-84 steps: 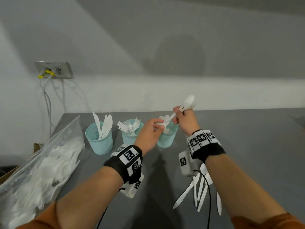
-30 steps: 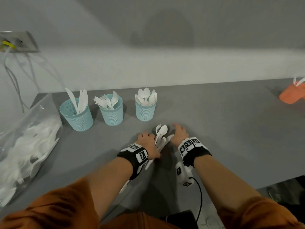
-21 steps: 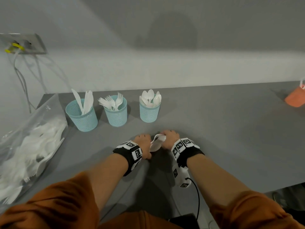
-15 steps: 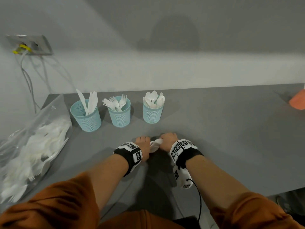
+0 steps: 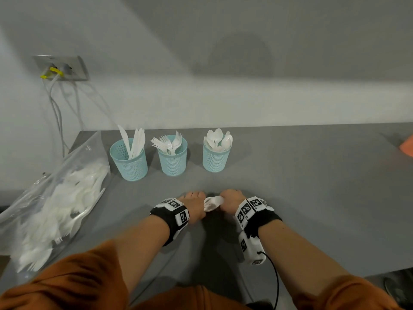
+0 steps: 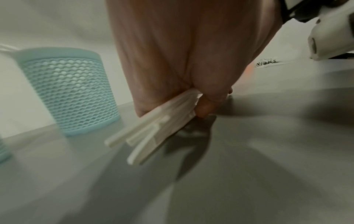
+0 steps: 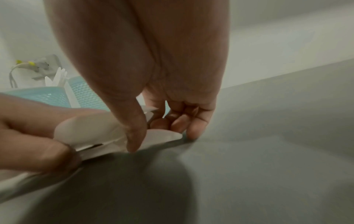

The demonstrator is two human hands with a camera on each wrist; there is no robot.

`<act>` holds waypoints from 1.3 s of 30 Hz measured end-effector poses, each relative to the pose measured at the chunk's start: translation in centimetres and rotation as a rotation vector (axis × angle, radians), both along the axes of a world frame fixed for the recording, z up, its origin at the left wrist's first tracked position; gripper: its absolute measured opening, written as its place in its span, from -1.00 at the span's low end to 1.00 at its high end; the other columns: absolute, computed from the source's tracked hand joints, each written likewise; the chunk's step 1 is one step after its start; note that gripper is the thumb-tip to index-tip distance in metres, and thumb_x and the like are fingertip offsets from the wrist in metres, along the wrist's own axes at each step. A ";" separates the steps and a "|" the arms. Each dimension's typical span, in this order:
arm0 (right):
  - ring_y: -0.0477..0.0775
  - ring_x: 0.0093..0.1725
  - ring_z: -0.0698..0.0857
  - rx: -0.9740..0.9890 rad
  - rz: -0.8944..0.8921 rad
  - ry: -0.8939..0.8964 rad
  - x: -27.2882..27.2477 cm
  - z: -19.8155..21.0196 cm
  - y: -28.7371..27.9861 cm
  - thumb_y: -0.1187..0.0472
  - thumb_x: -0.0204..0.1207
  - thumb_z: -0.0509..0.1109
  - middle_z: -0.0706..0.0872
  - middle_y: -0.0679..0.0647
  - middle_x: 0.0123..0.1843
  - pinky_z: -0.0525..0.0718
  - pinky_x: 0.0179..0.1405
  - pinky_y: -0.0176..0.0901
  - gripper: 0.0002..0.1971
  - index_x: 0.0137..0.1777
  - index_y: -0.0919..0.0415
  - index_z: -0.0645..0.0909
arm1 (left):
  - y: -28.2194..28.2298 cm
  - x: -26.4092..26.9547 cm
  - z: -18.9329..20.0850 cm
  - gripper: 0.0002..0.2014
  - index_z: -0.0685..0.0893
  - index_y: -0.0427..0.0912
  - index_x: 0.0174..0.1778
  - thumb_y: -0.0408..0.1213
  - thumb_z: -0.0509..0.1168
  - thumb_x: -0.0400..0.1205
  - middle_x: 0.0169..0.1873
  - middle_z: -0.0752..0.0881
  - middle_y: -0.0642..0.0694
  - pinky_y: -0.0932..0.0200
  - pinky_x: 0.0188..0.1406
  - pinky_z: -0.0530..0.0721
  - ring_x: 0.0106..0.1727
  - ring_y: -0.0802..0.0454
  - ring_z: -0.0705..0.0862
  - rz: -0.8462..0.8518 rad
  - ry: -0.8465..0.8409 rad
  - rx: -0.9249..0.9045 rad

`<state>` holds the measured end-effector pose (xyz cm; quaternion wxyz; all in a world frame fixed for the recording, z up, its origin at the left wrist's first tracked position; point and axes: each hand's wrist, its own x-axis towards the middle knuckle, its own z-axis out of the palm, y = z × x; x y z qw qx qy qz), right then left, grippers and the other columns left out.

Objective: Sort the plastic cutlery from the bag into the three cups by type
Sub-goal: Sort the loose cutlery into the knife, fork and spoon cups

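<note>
Both hands meet low on the grey table (image 5: 301, 186) over a bunch of white plastic spoons (image 5: 212, 203). My left hand (image 5: 194, 205) grips the handles (image 6: 153, 128), which fan out below the palm. My right hand (image 5: 230, 199) pinches the spoon bowls (image 7: 91, 131) with thumb and curled fingers, fingertips (image 7: 191, 130) on the tabletop. Behind stand three teal mesh cups: knives (image 5: 129, 157) at left, forks (image 5: 172, 154) in the middle, spoons (image 5: 216, 153) at right. The clear bag of cutlery (image 5: 53, 198) lies at the left edge.
An orange object (image 5: 407, 147) shows at the far right edge of the table. A wall outlet with cables (image 5: 60, 68) sits above the left corner. The wall runs just behind the cups. A black cable (image 5: 276, 278) hangs from my right wrist.
The loose spoons on the table have been gathered into one bunch between my hands. The hands have closed in together; the view has shifted slightly so the cups sit further right.
</note>
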<state>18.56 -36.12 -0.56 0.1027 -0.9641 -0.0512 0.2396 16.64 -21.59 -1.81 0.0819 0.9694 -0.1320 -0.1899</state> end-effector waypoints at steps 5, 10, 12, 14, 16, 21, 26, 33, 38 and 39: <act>0.18 0.13 0.70 0.252 -0.050 -0.112 0.6 1.4 0.4 0.11 0.47 0.44 0.78 0.19 0.06 0.56 0.15 -0.10 -0.80 0.04 0.16 0.73 | 1.9 0.1 1.1 -0.66 0.37 -0.38 0.31 -0.34 0.17 0.66 0.34 0.45 -0.34 -0.03 0.19 0.45 0.28 -0.28 0.51 0.054 0.010 -0.164; -0.03 -0.18 0.55 0.734 -0.296 -0.202 1.4 2.6 1.6 0.16 0.42 0.53 0.55 -0.04 -0.25 0.49 -0.13 -0.25 -0.71 0.04 0.12 0.50 | 4.3 0.6 2.5 -0.77 0.34 -0.29 0.28 -0.34 0.10 0.72 0.04 0.55 -0.23 0.04 -0.09 0.57 -0.04 -0.14 0.62 0.228 0.084 -0.658; -0.01 -0.13 0.58 0.865 -0.385 -0.205 1.7 3.1 2.8 0.09 0.44 0.52 0.56 -0.01 -0.18 0.54 0.00 -0.16 -0.53 0.25 0.11 0.38 | 5.2 0.4 3.5 -0.81 0.35 -0.23 0.24 -0.28 0.09 0.75 -0.25 0.48 -0.03 0.26 -0.40 0.48 -0.37 0.13 0.47 0.331 0.141 -0.908; -0.04 -0.15 0.61 0.908 -0.359 -0.198 1.9 3.6 4.2 0.00 0.49 0.44 0.59 -0.04 -0.18 0.58 0.01 -0.09 -0.61 0.21 0.10 0.43 | 6.1 0.2 4.3 -0.83 0.38 -0.21 0.18 -0.20 0.08 0.76 -0.30 0.48 -0.01 0.36 -0.55 0.39 -0.52 0.19 0.36 0.417 0.178 -1.080; -0.09 -0.28 0.58 0.937 -0.277 -0.219 1.8 4.5 5.7 -0.03 0.57 0.34 0.59 -0.07 -0.25 0.56 -0.15 -0.16 -0.79 0.03 0.09 0.51 | 6.8 0.0 4.8 -0.81 0.42 -0.17 0.19 -0.15 0.10 0.75 -0.27 0.55 -0.03 0.38 -0.61 0.38 -0.54 0.17 0.34 0.433 0.165 -1.152; 0.00 -0.40 0.59 0.987 -0.222 -0.180 2.0 6.9 8.3 0.11 0.68 0.15 0.64 0.05 -0.25 0.56 -0.38 -0.19 -0.82 0.03 0.16 0.54 | 8.2 -0.3 5.9 -0.73 0.50 -0.19 0.21 -0.08 0.10 0.75 -0.31 0.62 -0.07 0.32 -0.68 0.40 -0.63 0.14 0.43 0.499 0.101 -1.238; 0.11 -0.44 0.63 1.181 -0.359 -0.255 3.2 9.9 9.6 0.26 0.69 0.01 0.64 0.16 -0.35 0.65 -0.44 -0.18 -0.76 -0.09 0.14 0.50 | 10.1 -0.4 6.8 -0.73 0.50 -0.25 0.22 -0.13 0.09 0.76 -0.21 0.68 -0.14 0.21 -0.62 0.67 -0.60 0.01 0.67 0.606 0.131 -1.354; -0.02 -0.17 0.58 0.951 -0.167 -0.256 3.6 10.5 12.7 0.06 0.58 0.32 0.61 -0.05 -0.17 0.48 -0.22 -0.21 -0.88 -0.03 0.09 0.57 | 12.0 -0.5 7.8 -0.80 0.57 -0.14 0.17 -0.17 0.11 0.75 -0.34 0.61 -0.01 0.36 -0.68 0.27 -0.61 0.17 0.30 0.521 -0.036 -1.216; -0.12 -0.22 0.69 1.099 -0.227 -0.275 2.8 10.6 14.5 0.09 0.47 0.50 0.71 -0.02 -0.17 0.58 -0.14 -0.37 -0.75 0.03 0.14 0.55 | 13.1 -0.4 8.6 -0.80 0.58 -0.09 0.14 -0.12 0.11 0.75 -0.39 0.57 0.00 0.36 -0.66 0.29 -0.58 0.15 0.29 0.504 -0.042 -1.240; -0.21 -0.31 0.69 1.148 -0.227 -0.246 2.7 10.9 14.8 0.13 0.47 0.50 0.70 -0.01 -0.21 0.56 -0.27 -0.53 -0.74 0.05 0.18 0.53 | 13.4 -0.4 8.7 -0.78 0.58 -0.11 0.16 -0.11 0.11 0.75 -0.39 0.57 0.00 0.35 -0.65 0.30 -0.58 0.15 0.29 0.505 -0.045 -1.239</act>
